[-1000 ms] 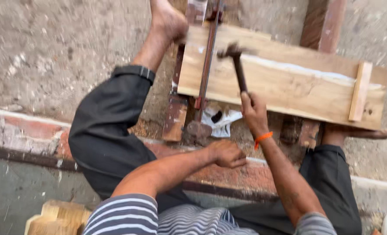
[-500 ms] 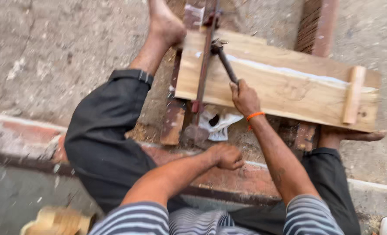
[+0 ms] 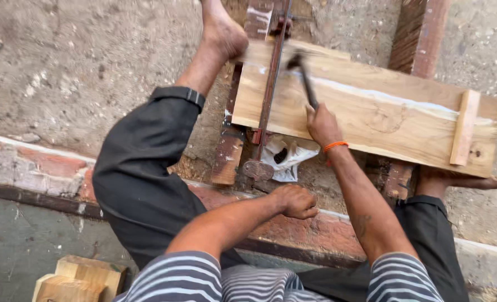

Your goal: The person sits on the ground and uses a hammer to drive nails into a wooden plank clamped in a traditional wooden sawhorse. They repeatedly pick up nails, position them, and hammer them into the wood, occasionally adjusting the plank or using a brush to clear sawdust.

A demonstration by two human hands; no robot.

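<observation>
Hammer with a dark handle (image 3: pixel 306 78), blurred, is gripped in our right hand (image 3: pixel 322 126) above the pale wooden plank (image 3: pixel 371 114), beside the long metal clamp bar (image 3: pixel 271 89) crossing it. Our bare feet brace the plank's ends, steadying it. Our left hand (image 3: pixel 296 201) is fisted, empty, nearer our body.
</observation>
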